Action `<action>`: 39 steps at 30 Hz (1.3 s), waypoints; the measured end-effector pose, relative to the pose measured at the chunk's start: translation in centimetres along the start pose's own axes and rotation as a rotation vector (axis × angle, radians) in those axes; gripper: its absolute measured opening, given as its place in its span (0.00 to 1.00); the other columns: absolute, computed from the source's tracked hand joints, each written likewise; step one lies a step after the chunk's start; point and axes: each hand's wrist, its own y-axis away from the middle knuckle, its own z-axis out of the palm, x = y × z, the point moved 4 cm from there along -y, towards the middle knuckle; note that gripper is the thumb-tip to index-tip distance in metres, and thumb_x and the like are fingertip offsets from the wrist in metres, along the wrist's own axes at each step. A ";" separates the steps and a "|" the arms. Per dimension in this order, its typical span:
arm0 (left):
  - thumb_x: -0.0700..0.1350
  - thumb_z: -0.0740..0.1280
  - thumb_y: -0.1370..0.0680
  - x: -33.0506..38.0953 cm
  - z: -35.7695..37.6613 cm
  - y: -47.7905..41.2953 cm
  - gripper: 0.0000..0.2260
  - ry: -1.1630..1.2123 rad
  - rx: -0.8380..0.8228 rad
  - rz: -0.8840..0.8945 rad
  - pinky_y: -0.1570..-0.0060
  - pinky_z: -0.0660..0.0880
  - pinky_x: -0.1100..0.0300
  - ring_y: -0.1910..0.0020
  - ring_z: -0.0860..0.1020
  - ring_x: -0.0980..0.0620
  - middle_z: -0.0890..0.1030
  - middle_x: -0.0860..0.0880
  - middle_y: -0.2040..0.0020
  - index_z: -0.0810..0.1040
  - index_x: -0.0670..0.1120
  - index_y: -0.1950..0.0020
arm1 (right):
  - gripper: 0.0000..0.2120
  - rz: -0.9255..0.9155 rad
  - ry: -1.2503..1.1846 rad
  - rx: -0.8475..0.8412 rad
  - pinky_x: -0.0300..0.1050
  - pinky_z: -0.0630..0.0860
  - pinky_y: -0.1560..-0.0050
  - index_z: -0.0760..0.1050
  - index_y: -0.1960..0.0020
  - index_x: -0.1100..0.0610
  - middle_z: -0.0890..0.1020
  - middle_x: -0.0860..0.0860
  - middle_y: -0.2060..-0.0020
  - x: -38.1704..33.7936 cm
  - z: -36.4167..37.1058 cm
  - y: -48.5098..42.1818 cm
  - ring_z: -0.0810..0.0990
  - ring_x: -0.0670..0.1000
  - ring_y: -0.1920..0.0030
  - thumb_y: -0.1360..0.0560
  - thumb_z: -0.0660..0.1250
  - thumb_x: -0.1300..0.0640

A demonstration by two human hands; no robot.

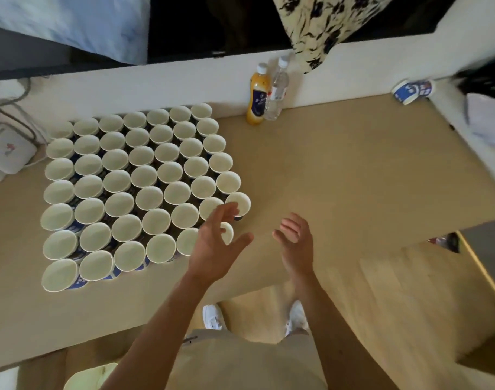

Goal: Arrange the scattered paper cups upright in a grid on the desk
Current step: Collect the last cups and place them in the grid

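Head view: the left hand [216, 244] hangs spread and empty at the near corner of the cups, and the right hand [295, 240] is beside it, fingers relaxed, holding nothing. Stretching away from the left hand, the grid of upright paper cups [145, 175] looks nearly finished on the desk [353, 178]. Well beyond the right hand, a tipped cup [413, 90] lies on its side by the wall, seemingly the last one to fetch.
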 end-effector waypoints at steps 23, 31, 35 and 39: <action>0.46 0.73 0.23 18.1 33.2 -2.7 0.12 0.192 -0.118 -0.044 0.52 0.77 0.65 0.48 0.81 0.63 0.83 0.56 0.46 0.78 0.53 0.40 | 0.19 -0.003 -0.219 0.065 0.48 0.76 0.46 0.80 0.44 0.54 0.85 0.51 0.51 -9.4 -33.7 -12.7 0.83 0.50 0.50 0.35 0.75 0.53; 0.46 0.72 0.22 19.5 41.4 -9.4 0.11 0.211 -0.184 -0.114 0.55 0.74 0.72 0.50 0.81 0.65 0.84 0.55 0.46 0.78 0.52 0.40 | 0.18 0.111 -0.158 0.078 0.46 0.75 0.50 0.80 0.46 0.54 0.86 0.53 0.52 -7.4 -39.0 -18.8 0.83 0.51 0.51 0.36 0.75 0.54; 0.45 0.72 0.22 19.7 45.7 -14.7 0.11 0.252 -0.184 -0.163 0.56 0.74 0.72 0.52 0.81 0.65 0.84 0.54 0.46 0.78 0.49 0.40 | 0.18 0.132 -0.037 0.098 0.46 0.76 0.51 0.81 0.46 0.55 0.86 0.52 0.54 -7.6 -41.9 -23.6 0.84 0.49 0.53 0.35 0.74 0.53; 0.45 0.71 0.21 20.6 48.5 -19.4 0.11 0.306 -0.167 -0.225 0.51 0.75 0.67 0.51 0.81 0.63 0.83 0.53 0.46 0.78 0.49 0.39 | 0.17 0.170 0.056 0.093 0.47 0.78 0.50 0.81 0.47 0.54 0.86 0.51 0.54 -8.6 -43.9 -28.6 0.84 0.47 0.54 0.35 0.73 0.52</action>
